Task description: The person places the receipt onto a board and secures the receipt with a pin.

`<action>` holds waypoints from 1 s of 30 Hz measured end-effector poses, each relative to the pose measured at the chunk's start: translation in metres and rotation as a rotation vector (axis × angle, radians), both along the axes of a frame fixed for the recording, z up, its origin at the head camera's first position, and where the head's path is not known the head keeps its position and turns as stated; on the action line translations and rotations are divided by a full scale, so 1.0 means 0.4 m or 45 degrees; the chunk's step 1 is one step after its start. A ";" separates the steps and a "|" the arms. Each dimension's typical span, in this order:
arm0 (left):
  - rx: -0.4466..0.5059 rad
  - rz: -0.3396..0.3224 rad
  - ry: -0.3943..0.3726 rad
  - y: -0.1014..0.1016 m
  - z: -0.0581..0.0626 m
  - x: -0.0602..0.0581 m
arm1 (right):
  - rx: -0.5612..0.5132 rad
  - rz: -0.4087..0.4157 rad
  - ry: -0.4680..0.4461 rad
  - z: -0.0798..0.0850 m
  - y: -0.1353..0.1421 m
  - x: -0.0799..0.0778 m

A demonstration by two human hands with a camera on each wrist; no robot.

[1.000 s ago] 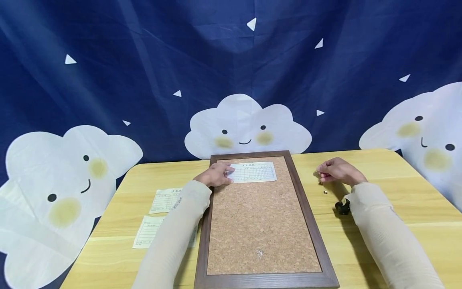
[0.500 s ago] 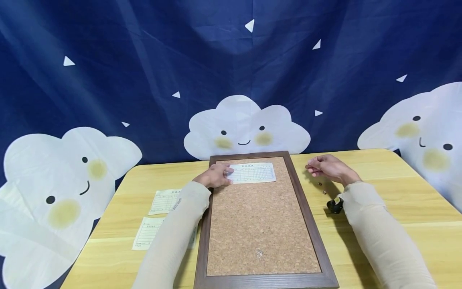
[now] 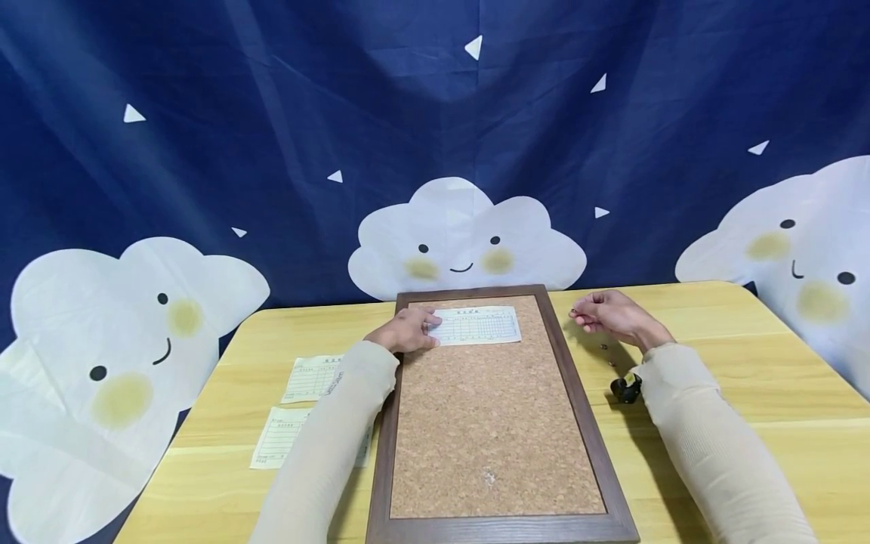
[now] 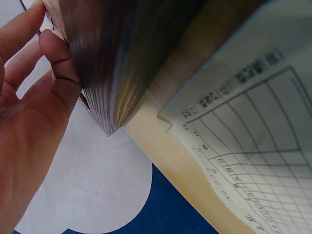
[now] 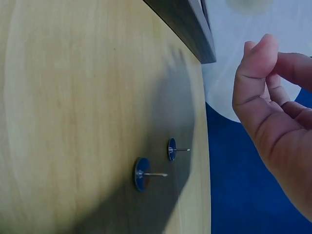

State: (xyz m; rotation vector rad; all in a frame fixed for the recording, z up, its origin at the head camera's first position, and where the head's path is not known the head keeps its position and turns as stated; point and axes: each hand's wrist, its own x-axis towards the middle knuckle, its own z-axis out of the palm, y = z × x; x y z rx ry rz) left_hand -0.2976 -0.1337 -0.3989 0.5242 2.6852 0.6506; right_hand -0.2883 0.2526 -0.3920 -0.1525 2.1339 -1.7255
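My left hand [image 3: 405, 330] rests its fingers on the left end of a printed paper slip [image 3: 479, 326], near the top of a framed corkboard [image 3: 496, 423]. In the left wrist view its thumb lies along the brown frame [image 4: 105, 92]. My right hand [image 3: 617, 313] is raised just right of the board. Its thumb and forefinger pinch a tiny dark thing [image 3: 574, 312], seemingly a thumbtack, mostly hidden by the fingertips. Two thumbtacks [image 5: 142, 174] lie below that hand on the table, points up.
More printed slips [image 3: 277, 438] lie on the wooden table [image 3: 204, 423] left of the board, partly under my left forearm. A small black object [image 3: 626, 388] sits at my right wrist. A blue curtain [image 3: 306, 113] with clouds hangs behind the table.
My right hand has lifted from beside the thumbtacks and moved left, closer to the board's right edge. My left hand and the slip under it have stayed in place.
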 end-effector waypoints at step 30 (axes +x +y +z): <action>-0.004 0.005 -0.002 0.000 -0.001 0.000 | -0.081 -0.119 0.017 0.014 -0.016 -0.001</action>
